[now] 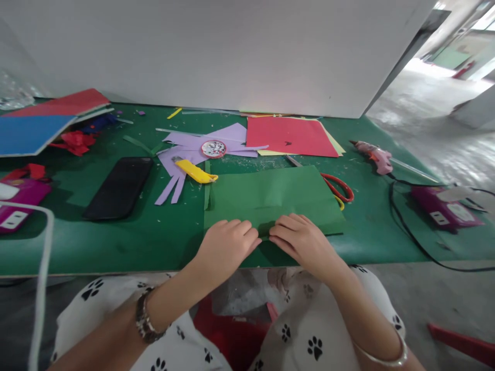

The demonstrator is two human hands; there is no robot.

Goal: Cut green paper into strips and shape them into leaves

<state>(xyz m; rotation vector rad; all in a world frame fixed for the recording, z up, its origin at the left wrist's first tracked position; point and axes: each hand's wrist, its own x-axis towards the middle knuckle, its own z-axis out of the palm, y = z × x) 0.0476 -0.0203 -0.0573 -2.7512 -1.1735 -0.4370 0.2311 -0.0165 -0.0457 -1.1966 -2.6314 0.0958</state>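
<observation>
A green sheet of paper [274,196] lies on the green table [116,242] in front of me. My left hand [226,245] and my right hand [301,242] rest side by side on its near edge, fingers together and pressed flat on the paper, fingertips almost touching. The near edge looks folded or lifted slightly between the hands. Red-handled scissors [338,188] lie partly under the sheet's right side. A yellow utility knife [195,171] lies just left of the sheet.
Purple paper cut-outs [185,149] and a small round dish [213,149] lie behind the knife. A black phone [119,187] is at left, red paper [288,136] behind, a pink glue gun [373,154] with black cable and a purple box [444,208] at right.
</observation>
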